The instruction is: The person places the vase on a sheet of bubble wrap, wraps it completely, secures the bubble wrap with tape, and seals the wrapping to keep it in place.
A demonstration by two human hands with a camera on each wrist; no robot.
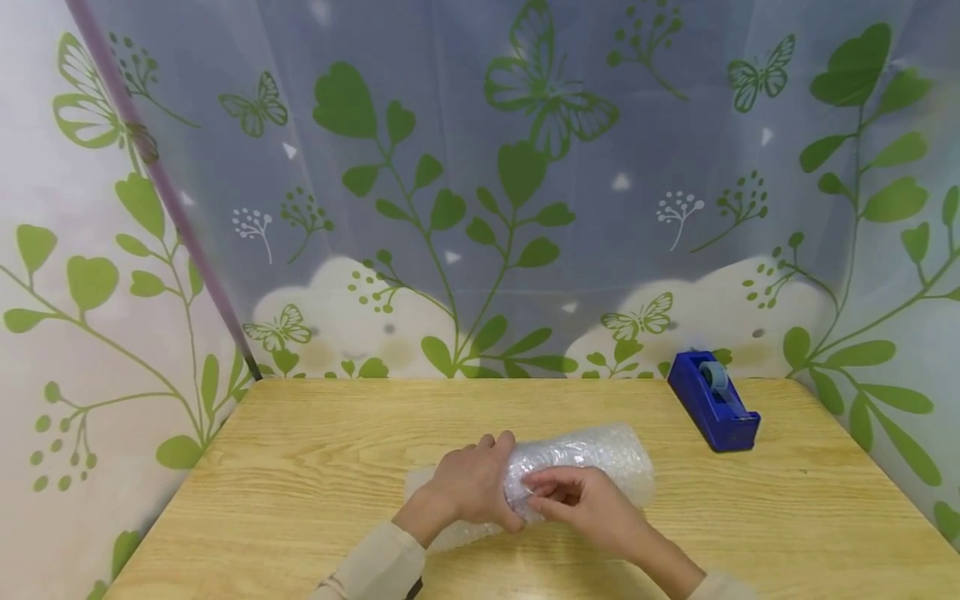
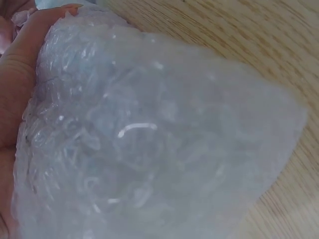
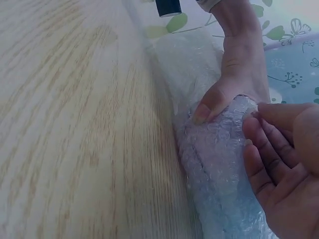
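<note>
A clear roll of bubble wrap [image 1: 581, 454] lies slantwise on the table, with a loose flap [image 1: 457, 537] sticking out beneath my left forearm. What the roll contains, if anything, is hidden. My left hand [image 1: 474, 482] grips the roll around its left part, with its thumb on the near side. At the roll's surface, just right of that hand, my right hand [image 1: 596, 508] has bent fingers. In the right wrist view its fingertips [image 3: 252, 127] pinch a small clear bit; I cannot tell whether it is tape or wrap edge. The left wrist view is mostly filled by bubble wrap [image 2: 164, 139].
A blue tape dispenser [image 1: 716, 404] with a roll of clear tape [image 1: 714, 377] stands at the back right of the wooden table [image 1: 315, 442]. A curtain [image 1: 442, 167] printed with leaves and butterflies hangs behind the table and along its sides.
</note>
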